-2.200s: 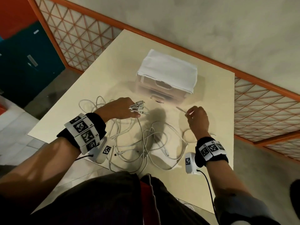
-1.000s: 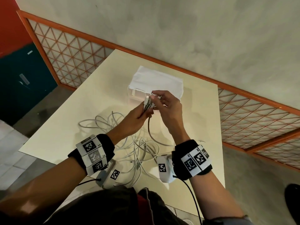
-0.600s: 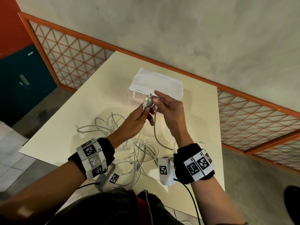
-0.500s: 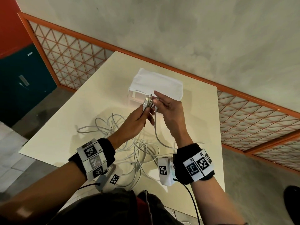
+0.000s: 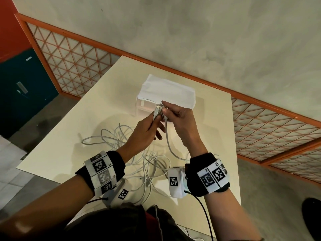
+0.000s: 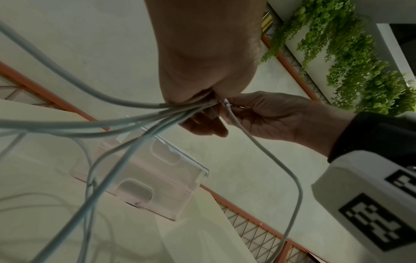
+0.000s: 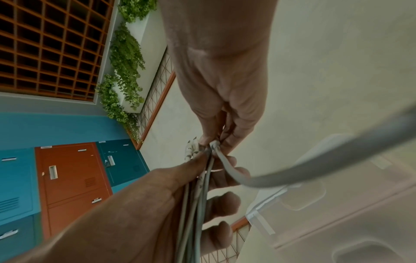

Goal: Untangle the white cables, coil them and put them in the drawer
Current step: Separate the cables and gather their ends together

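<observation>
Both hands are raised above the table [image 5: 97, 119], in front of the drawer unit [image 5: 144, 108]. My left hand [image 5: 154, 117] grips a bundle of white cable ends [image 5: 157, 108] with the plugs pointing up. My right hand [image 5: 165, 114] pinches one more cable end [image 6: 226, 104] right against that bundle. This single cable [image 5: 167, 138] hangs down in a curve to the tangle of white cables [image 5: 139, 153] on the table. In the right wrist view the bundled strands [image 7: 198, 195] run down through the left hand [image 7: 157, 195]. The drawers [image 6: 157, 178] look closed.
A white cloth [image 5: 166, 91] covers the top of the translucent drawer unit. The table's far edge meets an orange-framed lattice rail [image 5: 260, 122]. Blue and orange lockers [image 7: 67, 178] stand to the left. Loose cable loops [image 5: 104, 136] spread toward the table's left side.
Both hands have risen from the table and come together. The right hand has brought its single cable end to the bundle in the left hand. Over the last half second they hardly move.
</observation>
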Action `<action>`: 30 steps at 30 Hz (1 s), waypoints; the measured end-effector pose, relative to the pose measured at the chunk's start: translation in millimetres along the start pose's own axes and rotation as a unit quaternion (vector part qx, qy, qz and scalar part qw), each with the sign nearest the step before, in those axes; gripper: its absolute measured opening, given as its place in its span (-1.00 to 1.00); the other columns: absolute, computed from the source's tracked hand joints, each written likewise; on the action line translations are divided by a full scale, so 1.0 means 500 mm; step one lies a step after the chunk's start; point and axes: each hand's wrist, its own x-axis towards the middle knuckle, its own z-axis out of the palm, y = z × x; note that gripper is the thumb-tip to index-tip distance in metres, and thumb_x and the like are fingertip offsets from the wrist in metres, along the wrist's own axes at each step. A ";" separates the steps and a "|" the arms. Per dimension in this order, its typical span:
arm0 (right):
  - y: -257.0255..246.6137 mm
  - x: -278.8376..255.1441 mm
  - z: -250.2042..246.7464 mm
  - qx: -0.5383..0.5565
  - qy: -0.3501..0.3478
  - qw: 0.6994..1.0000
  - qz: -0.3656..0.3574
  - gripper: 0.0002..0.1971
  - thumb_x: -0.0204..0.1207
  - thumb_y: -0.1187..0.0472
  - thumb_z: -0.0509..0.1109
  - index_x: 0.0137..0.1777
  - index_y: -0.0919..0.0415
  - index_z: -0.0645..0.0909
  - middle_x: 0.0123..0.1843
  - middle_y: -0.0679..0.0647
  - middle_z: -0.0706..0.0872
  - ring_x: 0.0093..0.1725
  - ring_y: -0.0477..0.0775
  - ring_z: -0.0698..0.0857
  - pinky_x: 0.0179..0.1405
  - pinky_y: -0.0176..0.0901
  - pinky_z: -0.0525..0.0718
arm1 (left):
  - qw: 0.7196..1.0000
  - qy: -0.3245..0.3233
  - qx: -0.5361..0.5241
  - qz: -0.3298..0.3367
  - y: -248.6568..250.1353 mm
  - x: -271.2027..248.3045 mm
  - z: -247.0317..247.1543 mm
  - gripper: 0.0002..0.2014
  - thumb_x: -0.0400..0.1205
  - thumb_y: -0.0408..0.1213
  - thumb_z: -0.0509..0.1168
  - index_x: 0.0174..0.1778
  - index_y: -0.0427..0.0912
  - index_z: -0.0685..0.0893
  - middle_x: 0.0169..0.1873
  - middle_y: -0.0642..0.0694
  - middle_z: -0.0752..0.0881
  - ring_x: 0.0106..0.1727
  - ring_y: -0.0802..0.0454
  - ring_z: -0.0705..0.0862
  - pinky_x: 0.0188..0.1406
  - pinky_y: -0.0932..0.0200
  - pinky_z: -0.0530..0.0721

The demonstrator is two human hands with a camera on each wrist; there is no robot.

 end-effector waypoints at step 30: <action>-0.006 0.025 0.027 0.007 0.023 1.000 0.001 -0.78 0.59 0.36 0.33 0.19 0.32 0.70 -0.31 0.14 0.69 -0.51 -0.05 0.60 -0.52 -0.20 0.60 | 0.983 -0.143 -0.099 -0.064 0.014 0.054 -0.048 -0.66 0.76 -0.16 -0.03 -0.08 -0.16 0.63 -0.35 0.01 0.78 -0.36 0.14 0.66 -0.32 0.26 0.65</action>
